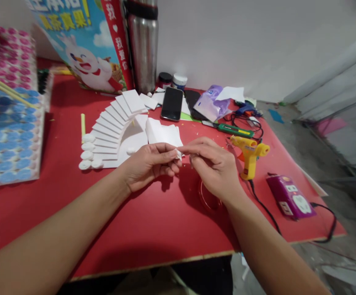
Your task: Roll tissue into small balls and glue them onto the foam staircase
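Note:
Above the middle of the red table, my left hand (153, 164) pinches a small crumpled white piece (178, 154) between thumb and forefinger. My right hand (216, 166) meets it from the other side, its forefinger pressed on the piece and its other fingers curled in. Whether the piece is paper or something else, I cannot tell. Beyond my left hand stand white slats (107, 133) in a curved, fan-like row on a white base. Several white rolled rosettes (87, 155) sit at its left end, and one small white disc (131, 151) lies inside the curve. White sheets (164, 131) lie just behind my fingers.
Under my right wrist is a clear round rim (209, 196). To the right are a yellow glue gun (250, 153), a purple box (291, 196) with cords and a green cutter (234, 130). A phone (172, 104) and steel flask (143, 49) stand behind; blue rosettes (10, 137) fill the left.

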`<state>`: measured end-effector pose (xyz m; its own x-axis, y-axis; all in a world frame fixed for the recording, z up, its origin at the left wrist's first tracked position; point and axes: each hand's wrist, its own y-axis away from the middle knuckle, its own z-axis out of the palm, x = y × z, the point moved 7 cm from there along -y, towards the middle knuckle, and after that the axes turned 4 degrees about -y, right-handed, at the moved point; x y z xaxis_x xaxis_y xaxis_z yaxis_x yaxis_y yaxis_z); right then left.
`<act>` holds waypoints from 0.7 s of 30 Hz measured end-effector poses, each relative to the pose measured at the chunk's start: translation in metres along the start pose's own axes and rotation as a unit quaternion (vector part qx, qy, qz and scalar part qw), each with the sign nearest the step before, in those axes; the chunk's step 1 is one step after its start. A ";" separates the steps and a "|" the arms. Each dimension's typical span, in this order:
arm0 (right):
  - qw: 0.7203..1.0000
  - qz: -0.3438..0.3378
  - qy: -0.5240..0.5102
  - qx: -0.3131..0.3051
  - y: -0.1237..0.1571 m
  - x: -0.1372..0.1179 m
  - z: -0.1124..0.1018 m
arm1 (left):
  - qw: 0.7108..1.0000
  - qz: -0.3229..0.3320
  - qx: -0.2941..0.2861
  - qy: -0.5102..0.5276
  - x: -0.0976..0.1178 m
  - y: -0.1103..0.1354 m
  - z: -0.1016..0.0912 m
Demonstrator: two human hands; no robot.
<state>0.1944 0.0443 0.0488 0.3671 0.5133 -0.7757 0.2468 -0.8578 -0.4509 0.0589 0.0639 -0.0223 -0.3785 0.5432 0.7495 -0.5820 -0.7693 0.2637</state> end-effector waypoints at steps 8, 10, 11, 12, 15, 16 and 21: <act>0.978 0.149 -0.142 0.030 0.003 0.022 0.000 | 0.999 0.009 0.008 0.042 0.002 0.001 -0.002; 0.975 0.160 -0.150 0.029 0.003 0.022 0.003 | 0.999 0.011 0.023 0.048 0.002 0.001 -0.004; 0.975 0.163 -0.151 0.028 0.004 0.022 0.005 | 0.998 0.011 0.030 0.050 0.002 0.001 -0.004; 0.974 0.165 -0.152 0.026 0.004 0.022 0.006 | 0.998 0.012 0.036 0.052 0.002 0.001 -0.005; 0.979 0.155 -0.133 0.020 0.004 0.020 0.007 | 0.997 0.014 0.043 0.057 0.002 0.002 -0.006; 0.983 0.143 -0.116 0.017 0.004 0.019 0.007 | 0.997 0.016 0.044 0.058 0.001 0.002 -0.006; 0.998 0.057 -0.025 0.000 0.003 0.009 0.006 | 0.998 0.019 0.047 0.045 0.002 0.000 -0.007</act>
<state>0.1930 0.0465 0.0377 0.3484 0.4104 -0.8428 0.2062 -0.9106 -0.3581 0.0532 0.0670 -0.0247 -0.4648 0.5373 0.7037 -0.4976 -0.8159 0.2944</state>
